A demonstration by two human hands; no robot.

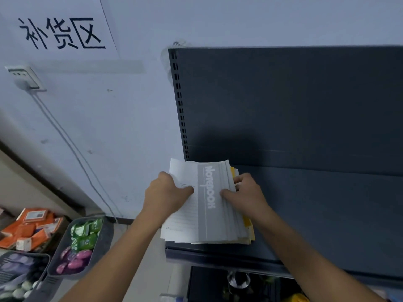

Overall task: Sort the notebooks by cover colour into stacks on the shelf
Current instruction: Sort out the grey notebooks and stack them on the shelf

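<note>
Separation step: left hand [168, 192] and right hand [246, 192] clamp the grey-and-white paper notebook stack [209, 216]; next, lift it off yellow paper notebooks [249, 225] under the right grip.

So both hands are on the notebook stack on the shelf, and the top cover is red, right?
Not red. The head view shows the top cover grey and white. Both the left hand and right hand are on the notebook stack on the shelf.
</note>
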